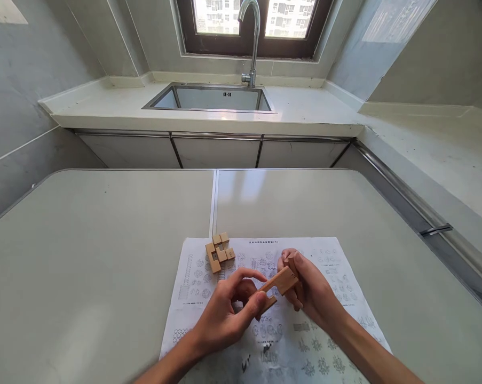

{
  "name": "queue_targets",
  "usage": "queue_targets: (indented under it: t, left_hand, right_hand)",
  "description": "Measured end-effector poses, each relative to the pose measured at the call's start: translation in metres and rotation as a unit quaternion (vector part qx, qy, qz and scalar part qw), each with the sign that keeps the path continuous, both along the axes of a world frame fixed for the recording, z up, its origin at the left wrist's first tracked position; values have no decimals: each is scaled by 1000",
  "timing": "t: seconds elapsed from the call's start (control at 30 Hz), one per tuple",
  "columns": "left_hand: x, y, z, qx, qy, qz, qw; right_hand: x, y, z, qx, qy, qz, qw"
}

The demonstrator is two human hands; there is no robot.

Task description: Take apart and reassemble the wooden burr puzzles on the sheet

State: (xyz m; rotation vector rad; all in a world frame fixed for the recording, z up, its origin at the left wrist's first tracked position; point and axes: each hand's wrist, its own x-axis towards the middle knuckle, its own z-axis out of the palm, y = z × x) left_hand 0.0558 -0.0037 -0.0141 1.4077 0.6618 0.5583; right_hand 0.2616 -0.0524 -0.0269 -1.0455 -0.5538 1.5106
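Observation:
Over a printed sheet [208, 330], my left hand [232, 309] pinches a notched wooden puzzle piece [269, 305] between thumb and fingers. My right hand [310, 288] is closed around another wooden puzzle piece [286, 280], whose wide end shows small dark marks. The two pieces meet or overlap between my hands; whether they interlock I cannot tell. Part of each piece is hidden by my fingers. Beyond my left hand, several more notched wooden pieces [220, 253] lie close together at the sheet's upper left corner.
The sheet, covered in small diagrams, lies on a pale folding table [104, 256] with a seam down its middle. Past the table's far edge are a white counter [305, 104], an inset sink [212, 97] and a tall faucet [254, 48]. Another counter [436, 144] runs along the right.

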Motion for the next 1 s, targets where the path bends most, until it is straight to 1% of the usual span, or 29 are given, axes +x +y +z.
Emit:
queue_targets:
  t: [0.2, 0.37, 0.5, 0.57, 0.73, 0.87, 1.0]
  left_hand:
    - [0, 0, -1, 9, 1, -2, 1000]
    - [0, -1, -1, 9, 3, 11, 1000]
    - [0, -2, 0, 2, 1, 18, 1000]
    - [0, -2, 0, 4, 3, 14, 1000]
    - [0, -3, -1, 17, -4, 8, 1000]
    - [1, -2, -1, 51, 6, -6, 999]
    - [2, -2, -2, 78, 17, -19, 997]
  right_hand:
    - [-1, -2, 0, -20, -32, -14, 999]
    - [0, -2, 2, -27, -19, -32, 999]
    - [3, 0, 6, -7, -16, -42, 999]
    - [3, 1, 7, 9, -24, -58, 998]
    - [2, -2, 6, 21, -93, -95, 991]
    - [-3, -8, 2, 10, -195, -85, 977]
    - [-8, -12, 0, -25, -199, -47, 979]
